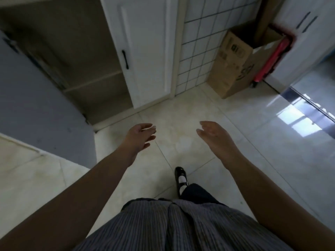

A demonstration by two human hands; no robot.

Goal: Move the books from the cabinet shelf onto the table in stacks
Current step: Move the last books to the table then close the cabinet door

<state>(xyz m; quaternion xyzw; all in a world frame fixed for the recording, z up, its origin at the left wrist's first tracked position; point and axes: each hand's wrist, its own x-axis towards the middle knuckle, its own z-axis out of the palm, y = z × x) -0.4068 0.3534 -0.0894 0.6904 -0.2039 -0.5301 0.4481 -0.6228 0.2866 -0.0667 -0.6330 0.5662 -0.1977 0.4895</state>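
2 relaxed hands, left hand [140, 135], right hand [213, 135], open white cabinet [101, 77]

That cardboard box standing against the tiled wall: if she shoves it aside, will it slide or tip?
The cardboard box stands tall and narrow, so a push up high would probably tip it. The floor is glossy tile, so a low push should slide it. Its top flaps are open and the inside is not visible, so its weight cannot be told. Both the left hand and right hand are free.
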